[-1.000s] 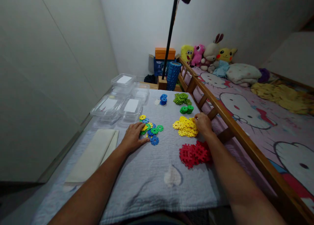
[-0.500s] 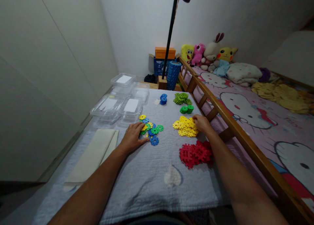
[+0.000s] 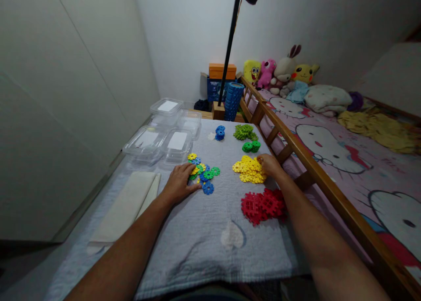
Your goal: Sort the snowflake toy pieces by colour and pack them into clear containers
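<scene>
My left hand (image 3: 180,182) lies on the cloth with its thumb stretched out and its fingers against a mixed pile of notched plastic discs. In that pile are blue discs (image 3: 208,187), green discs (image 3: 215,171) and yellow discs (image 3: 192,156). Across the table, my right hand (image 3: 269,164) bends its fingers around the right edge of a heap of yellow discs (image 3: 247,169). The fingers look closed on a disc there, partly hidden. Nearer me, beside the right forearm, sit red square notched pieces (image 3: 259,206).
Farther back are dark green discs (image 3: 251,146), light green pieces (image 3: 244,132) and stacked blue discs (image 3: 220,133). Clear lidded boxes (image 3: 177,142) and a folded cream cloth (image 3: 126,204) lie left. A wooden bed rail (image 3: 289,145) borders the right; a lamp pole (image 3: 229,47) rises behind.
The view has shifted slightly. The right hand's fingers have moved a little at the edge of the yellow heap; the left hand stays by the mixed pile.
</scene>
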Demonstrator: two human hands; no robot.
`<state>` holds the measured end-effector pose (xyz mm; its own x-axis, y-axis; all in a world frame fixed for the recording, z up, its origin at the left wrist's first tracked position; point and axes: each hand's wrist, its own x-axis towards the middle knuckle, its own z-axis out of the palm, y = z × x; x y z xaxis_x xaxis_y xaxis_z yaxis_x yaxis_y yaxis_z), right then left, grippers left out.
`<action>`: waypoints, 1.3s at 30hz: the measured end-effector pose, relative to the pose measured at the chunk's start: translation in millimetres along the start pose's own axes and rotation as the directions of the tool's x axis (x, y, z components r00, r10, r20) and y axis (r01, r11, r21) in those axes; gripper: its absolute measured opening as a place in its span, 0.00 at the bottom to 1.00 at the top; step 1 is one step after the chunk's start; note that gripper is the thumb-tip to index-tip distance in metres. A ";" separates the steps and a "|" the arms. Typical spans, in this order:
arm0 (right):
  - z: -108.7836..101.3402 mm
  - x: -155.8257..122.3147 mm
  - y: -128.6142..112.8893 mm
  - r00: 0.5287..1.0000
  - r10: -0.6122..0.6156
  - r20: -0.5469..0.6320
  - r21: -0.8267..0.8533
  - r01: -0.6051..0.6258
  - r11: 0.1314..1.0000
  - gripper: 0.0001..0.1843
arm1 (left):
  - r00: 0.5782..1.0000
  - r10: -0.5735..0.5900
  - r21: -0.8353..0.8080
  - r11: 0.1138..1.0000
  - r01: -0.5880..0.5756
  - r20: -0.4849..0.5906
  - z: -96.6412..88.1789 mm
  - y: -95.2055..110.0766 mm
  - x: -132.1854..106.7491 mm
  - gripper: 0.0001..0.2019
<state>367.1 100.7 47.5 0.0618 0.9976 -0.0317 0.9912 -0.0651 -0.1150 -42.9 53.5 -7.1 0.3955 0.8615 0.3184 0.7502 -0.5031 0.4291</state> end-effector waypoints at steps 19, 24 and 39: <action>-15.1 -59.9 -127.7 0.939 -0.342 -0.025 0.273 0.336 0.902 0.17 | 0.999 -0.021 -0.083 0.996 0.018 -0.034 -2.0 -0.8 0.1 0.32; 21.1 -76.1 -179.6 0.936 -0.353 -0.007 0.275 0.341 0.899 0.15 | 0.996 -0.050 -0.104 0.994 0.043 -0.068 -5.4 2.2 1.0 0.23; 34.2 -60.7 -192.3 0.947 -0.321 0.026 0.286 0.300 0.910 0.16 | 0.995 -0.059 -0.045 0.997 0.055 -0.080 -1.2 -4.2 1.8 0.20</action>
<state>168.7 51.8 37.6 -0.2624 0.9648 -0.0186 0.8870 0.2336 -0.3983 -46.0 57.1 -7.3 0.3070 0.8812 0.3595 0.7464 -0.4573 0.4834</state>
